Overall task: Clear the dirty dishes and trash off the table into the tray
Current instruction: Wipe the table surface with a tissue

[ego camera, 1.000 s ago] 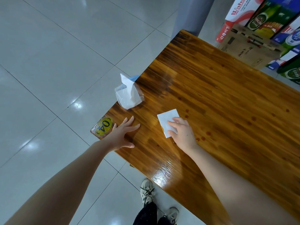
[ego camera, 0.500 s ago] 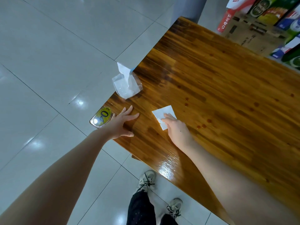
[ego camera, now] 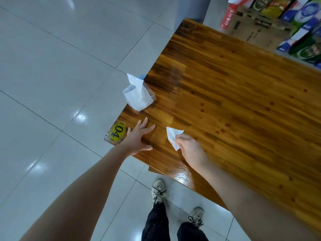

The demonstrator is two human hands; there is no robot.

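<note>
Napkin: the white creased paper napkin [ego camera: 173, 137] has an orange-brown stain along its lower edge. It lies on the glossy brown wooden surface [ego camera: 243, 94], near the front left corner.
Right grip: the right grip [ego camera: 191, 150] pinches the napkin's near side with curled fingers, and most of the paper sticks out to the left of them.
Left grip: the left grip [ego camera: 137, 138] lies flat on the surface with fingers spread, holding nothing. It is near the napkin but apart from it.
Count: one napkin, one clear plastic tissue pack [ego camera: 138, 97], one yellow oval "04" sticker [ego camera: 117, 132], several small brown drops [ego camera: 219, 130].
</note>
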